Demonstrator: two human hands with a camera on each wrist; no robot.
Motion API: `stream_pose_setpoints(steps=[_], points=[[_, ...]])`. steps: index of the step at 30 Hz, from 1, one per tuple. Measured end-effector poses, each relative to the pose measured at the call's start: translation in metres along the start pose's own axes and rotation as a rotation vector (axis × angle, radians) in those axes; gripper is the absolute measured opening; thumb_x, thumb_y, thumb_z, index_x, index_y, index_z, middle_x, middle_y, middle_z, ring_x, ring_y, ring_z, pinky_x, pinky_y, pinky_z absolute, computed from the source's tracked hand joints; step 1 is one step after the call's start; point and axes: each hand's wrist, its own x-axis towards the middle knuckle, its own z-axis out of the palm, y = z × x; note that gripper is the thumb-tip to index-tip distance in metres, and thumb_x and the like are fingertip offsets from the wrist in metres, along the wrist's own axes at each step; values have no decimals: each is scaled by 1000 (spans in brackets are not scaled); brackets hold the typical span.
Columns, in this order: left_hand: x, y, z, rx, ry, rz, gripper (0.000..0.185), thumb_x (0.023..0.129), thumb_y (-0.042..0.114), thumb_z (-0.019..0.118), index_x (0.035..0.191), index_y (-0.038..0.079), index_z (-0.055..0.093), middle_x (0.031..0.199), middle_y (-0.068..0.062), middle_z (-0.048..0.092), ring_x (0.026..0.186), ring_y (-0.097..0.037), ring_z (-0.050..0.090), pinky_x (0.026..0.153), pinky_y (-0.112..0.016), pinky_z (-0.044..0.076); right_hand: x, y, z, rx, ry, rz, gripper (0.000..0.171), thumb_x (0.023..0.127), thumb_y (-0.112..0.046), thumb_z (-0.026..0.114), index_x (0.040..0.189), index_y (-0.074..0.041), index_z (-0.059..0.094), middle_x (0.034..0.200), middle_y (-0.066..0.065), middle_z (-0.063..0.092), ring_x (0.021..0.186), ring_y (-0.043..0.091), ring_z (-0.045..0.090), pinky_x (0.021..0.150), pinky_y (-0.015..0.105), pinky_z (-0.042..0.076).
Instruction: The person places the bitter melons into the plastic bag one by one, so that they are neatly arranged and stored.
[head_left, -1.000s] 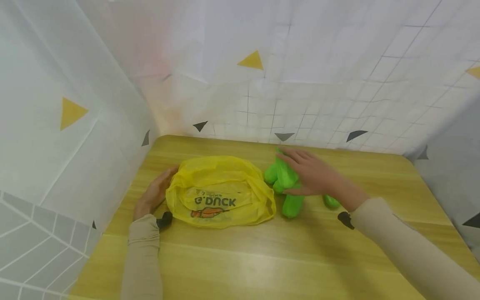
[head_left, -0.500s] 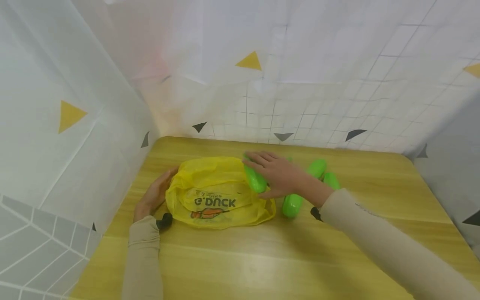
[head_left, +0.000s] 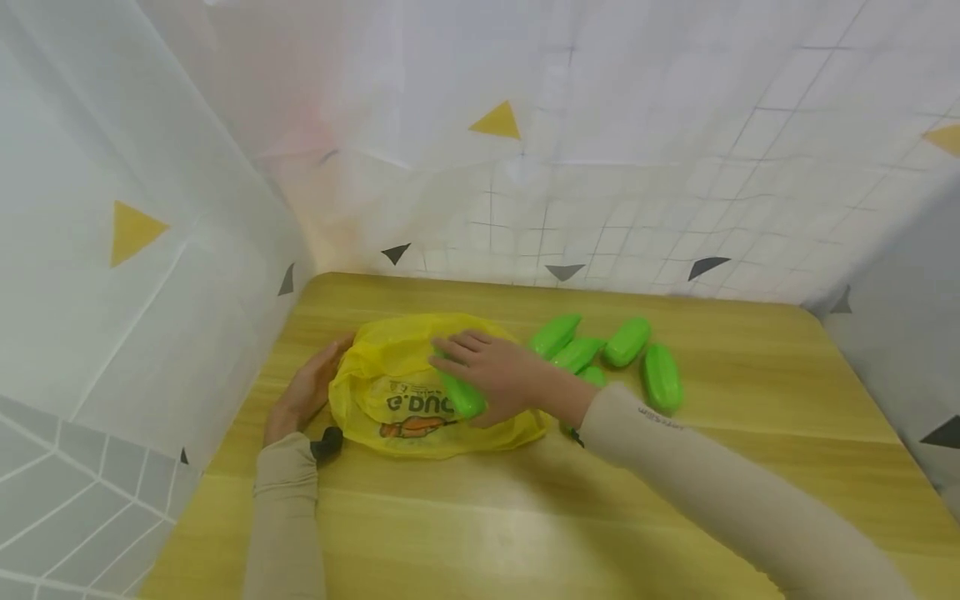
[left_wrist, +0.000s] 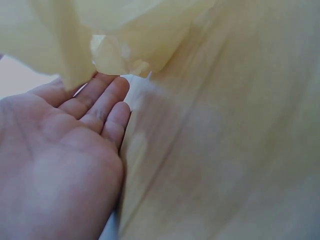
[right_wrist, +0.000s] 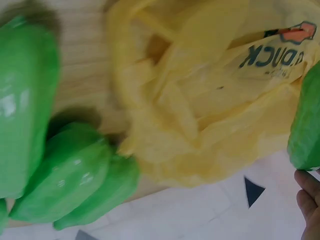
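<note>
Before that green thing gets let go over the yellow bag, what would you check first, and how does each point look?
1. Right hand grips the green cucumber: ok.
2. Cucumber is over the yellow bag: ok.
3. Left hand rests flat at the bag's left edge: ok.
4. Bag mouth open under the cucumber: cannot tell.
5. Other green cucumbers lie on the table to the right, apart from the bag: ok.

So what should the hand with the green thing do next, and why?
Probably lower it and let go. The right hand holds a green cucumber over the open yellow bag, whose edge the left hand steadies.
</note>
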Motion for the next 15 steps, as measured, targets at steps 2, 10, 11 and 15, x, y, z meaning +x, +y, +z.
stream_pose_setpoints(steps=[2, 10, 11, 15], points=[[0, 1, -1, 4, 2, 0, 61, 107, 44, 21, 158, 11, 12, 166, -10, 6, 151, -34, 3, 121, -57, 1, 7, -5, 1, -14, -17, -19, 102, 82, -63, 66, 157, -11, 21, 164, 13, 15, 147, 30, 26, 122, 42, 19], [-2, 1, 0, 0, -9, 2, 60, 108, 43, 20, 158, 11, 12, 166, -10, 5, 151, -34, 1, 120, -58, 0, 27, -22, 8, -65, -76, -33, 100, 82, -68, 62, 157, -15, 22, 164, 10, 18, 147, 28, 26, 123, 38, 18], [-2, 1, 0, -3, -11, 3, 61, 108, 43, 20, 158, 10, 11, 166, -10, 4, 151, -34, 1, 120, -58, -1, 29, -25, 10, -67, -83, -35, 99, 82, -68, 61, 157, -15, 22, 164, 10, 18, 147, 27, 27, 123, 38, 17], [-3, 3, 3, -11, -10, 1, 61, 108, 42, 20, 158, 8, 9, 166, -11, 3, 151, -35, 0, 120, -58, 0, 35, -33, 17, -100, -105, -48, 99, 82, -69, 60, 157, -14, 24, 164, 10, 18, 146, 26, 29, 123, 37, 18]])
